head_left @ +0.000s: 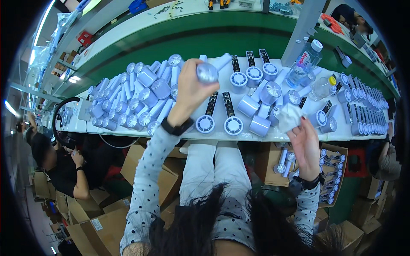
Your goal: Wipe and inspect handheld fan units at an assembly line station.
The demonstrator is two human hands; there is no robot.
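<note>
Above the near part of the table, my left hand (191, 85) is wrapped round a lavender handheld fan (207, 73), its round clear-fronted head tipped upward. My right hand (306, 145), palm turned up, pinches a crumpled white cloth (289, 117) near the table's front edge. Between the hands lie fans with opened handles that show dark circuit boards, such as the open fan (233, 125). Closed fans with shiny heads, one of them the closed fan (259, 125), rest beside the cloth. A large pile of closed fans (147, 97) covers the table to the left.
A large clear bottle (299, 70) and a smaller yellow-capped bottle (323, 88) stand by a grey post (304, 30). Rows of open fans (369, 100) line the right end. Below the table are a box of fans (333, 175) and cardboard boxes (100, 226). A co-worker (60, 166) sits at left.
</note>
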